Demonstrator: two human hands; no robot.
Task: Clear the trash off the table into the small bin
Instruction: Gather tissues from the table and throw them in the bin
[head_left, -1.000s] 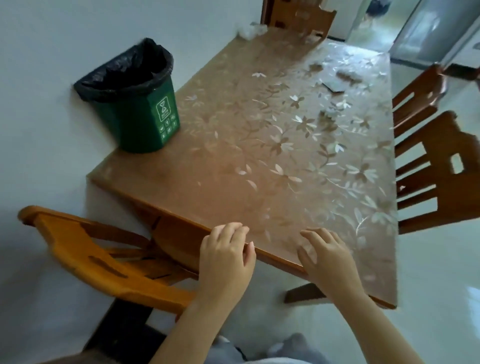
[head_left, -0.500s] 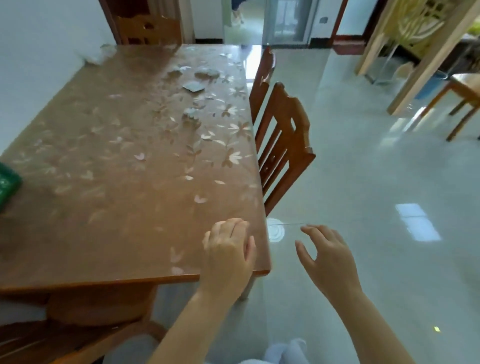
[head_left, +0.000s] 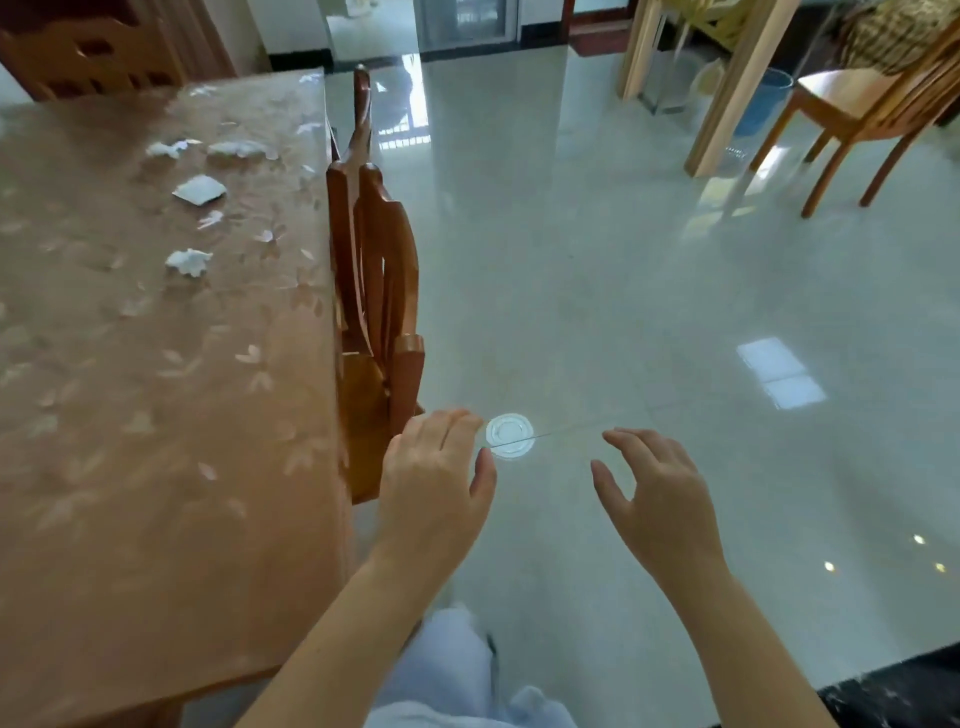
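Two tucked-in chairs (head_left: 382, 291) line the table (head_left: 156, 467) edge beside the paper scraps (head_left: 199, 189); the near tabletop lies open

Cut-off tabletop, blurred scraps
The tabletop (head_left: 156, 519) runs off the left and bottom edges; its white scraps (head_left: 188, 261) are too blurred to identify; the nearest chair (head_left: 382, 291) sits partly hidden beneath it.

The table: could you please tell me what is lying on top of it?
On the table lie crumpled tissues and a flat paper square. Its left part is out of frame.

No readable text, label, brand or number shows anywhere
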